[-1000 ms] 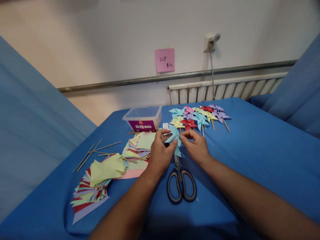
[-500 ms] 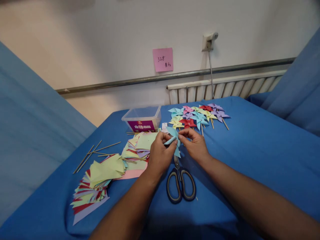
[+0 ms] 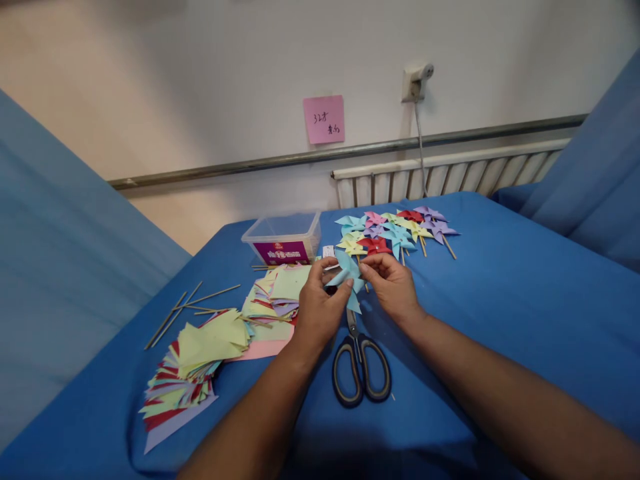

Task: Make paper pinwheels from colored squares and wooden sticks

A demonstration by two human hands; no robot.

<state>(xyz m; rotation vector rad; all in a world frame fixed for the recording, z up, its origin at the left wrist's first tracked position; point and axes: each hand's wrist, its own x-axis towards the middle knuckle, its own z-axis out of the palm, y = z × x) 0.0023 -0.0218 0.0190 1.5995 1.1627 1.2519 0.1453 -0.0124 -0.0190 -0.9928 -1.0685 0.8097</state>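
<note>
Near edge, low centre: scissors (image 3: 361,365) flat on the blue-covered desk (image 3: 500,293), black handles toward the camera, blades pointing away, tips under the hands.

Lower left: fanned pile of cut paper squares (image 3: 193,363), yellow on top, red and purple under. A second paper stack (image 3: 280,293) just beyond it, left of centre, on a pink sheet.

Centre: both hands together above the scissor blades. Left hand (image 3: 320,303) curled, thumb and fingertips pinched on a light blue paper pinwheel (image 3: 347,277). Right hand (image 3: 393,283) also curled, thumb and forefinger pinched on the same pinwheel from the right side. Pinwheel is held off the desk between the two hands, one blade pointing down. Can't tell if it has a stick on it.

Left of the stacks: loose wooden sticks (image 3: 193,303) scattered on the cloth.

Further back, centre-left: clear plastic box (image 3: 283,237) with a purple label, open top.

Right of the box: cluster of finished pinwheels (image 3: 395,230) on sticks, in blue, pink, red, yellow and purple, lying overlapped.

Behind: radiator (image 3: 450,177), metal rail, pink sticky note (image 3: 324,119) on the wall upper centre, wall socket (image 3: 414,79) with a cable hanging down.
</note>
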